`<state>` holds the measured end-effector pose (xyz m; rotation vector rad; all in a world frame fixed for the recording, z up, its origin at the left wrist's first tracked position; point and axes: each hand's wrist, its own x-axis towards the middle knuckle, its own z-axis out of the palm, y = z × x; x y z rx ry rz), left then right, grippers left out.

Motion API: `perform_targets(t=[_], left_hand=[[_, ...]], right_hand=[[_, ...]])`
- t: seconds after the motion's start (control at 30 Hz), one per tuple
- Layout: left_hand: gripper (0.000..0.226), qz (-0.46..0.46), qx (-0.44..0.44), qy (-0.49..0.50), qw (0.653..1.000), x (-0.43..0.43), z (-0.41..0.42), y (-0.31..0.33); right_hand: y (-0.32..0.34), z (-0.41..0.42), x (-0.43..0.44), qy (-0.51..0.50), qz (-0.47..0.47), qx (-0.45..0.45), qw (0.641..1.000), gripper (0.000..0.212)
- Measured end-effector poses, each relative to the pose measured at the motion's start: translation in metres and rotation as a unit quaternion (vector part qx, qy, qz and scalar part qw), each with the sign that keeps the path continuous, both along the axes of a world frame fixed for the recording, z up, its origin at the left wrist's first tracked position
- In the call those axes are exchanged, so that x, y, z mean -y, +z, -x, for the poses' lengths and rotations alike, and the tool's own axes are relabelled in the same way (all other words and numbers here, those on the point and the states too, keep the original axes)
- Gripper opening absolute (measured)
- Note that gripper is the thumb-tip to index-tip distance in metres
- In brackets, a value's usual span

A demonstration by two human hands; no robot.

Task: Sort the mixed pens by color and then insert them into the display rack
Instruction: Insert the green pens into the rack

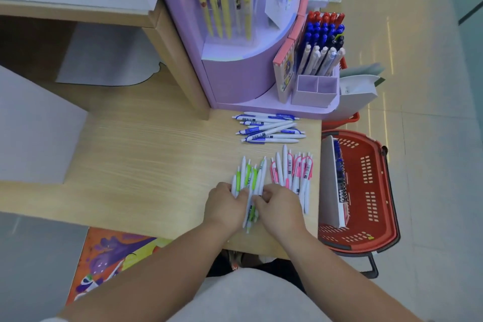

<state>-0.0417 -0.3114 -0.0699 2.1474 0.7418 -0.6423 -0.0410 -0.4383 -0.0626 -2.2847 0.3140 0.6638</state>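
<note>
L hand [226, 204] & R hand [278, 208] are sitting side by side nr the table's [130, 151] front edge. Both are curling fingers round the green pens [249, 178], gripping the bundle btwn them: L on its left flank, R on its right. Pen ends are sticking out past the knuckles, both away from & toward the body. Pink pens [292, 172] are lying just beside R hand; touching or not, can't tell. Blue pens [269, 128] are lying farther back, right in front of the purple display rack [316, 91], well apart from both hands. Red basket [366, 191] is standing off the table's right side.
</note>
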Motion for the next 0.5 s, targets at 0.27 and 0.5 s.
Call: perform_targets(t=[0.27,0.5], left_hand=[[0.027,-0.018,-0.038,-0.025,0.999,-0.002,-0.007,-0.006],[0.027,0.098,-0.045,0.042,0.993,-0.014,-0.011,-0.002]], right_hand=[[-0.007,-0.002,-0.013,-0.055,-0.069,-0.024,0.996,0.012],[-0.003,-0.002,-0.016,-0.141,-0.182,-0.069,0.971,0.014]])
